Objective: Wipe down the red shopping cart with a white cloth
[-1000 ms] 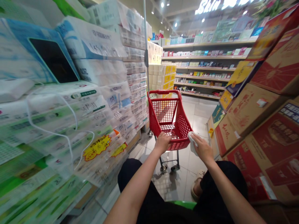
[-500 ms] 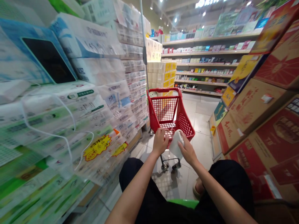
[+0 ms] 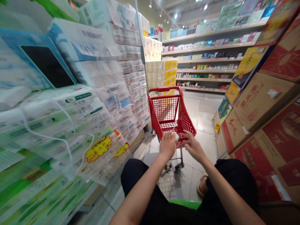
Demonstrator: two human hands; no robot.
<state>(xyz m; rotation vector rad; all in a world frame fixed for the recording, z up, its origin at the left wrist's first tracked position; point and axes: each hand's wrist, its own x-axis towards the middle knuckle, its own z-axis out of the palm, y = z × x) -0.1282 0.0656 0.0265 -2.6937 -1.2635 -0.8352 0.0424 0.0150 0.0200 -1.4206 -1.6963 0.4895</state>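
My left hand is closed over a bunched white cloth at the near rim of a red shopping cart. Most of the cloth is hidden by that hand, and only a small piece shows at its right side. Beside it, my right hand has its fingers apart and holds nothing. Its fingertips are close to the cart's near right corner; whether they touch the plastic I cannot tell. Through the mesh, the floor shows below the basket.
Stacked tissue packs rise on the left, with a dark-screened device and a white cable. Red and brown cartons line the right side. Stocked shelves stand behind the cart. A grey pole rises at the cart's left.
The white cloth has passed from my right hand to my left and is now bunched. My right hand has let go and its fingers have spread. The view has shifted slightly.
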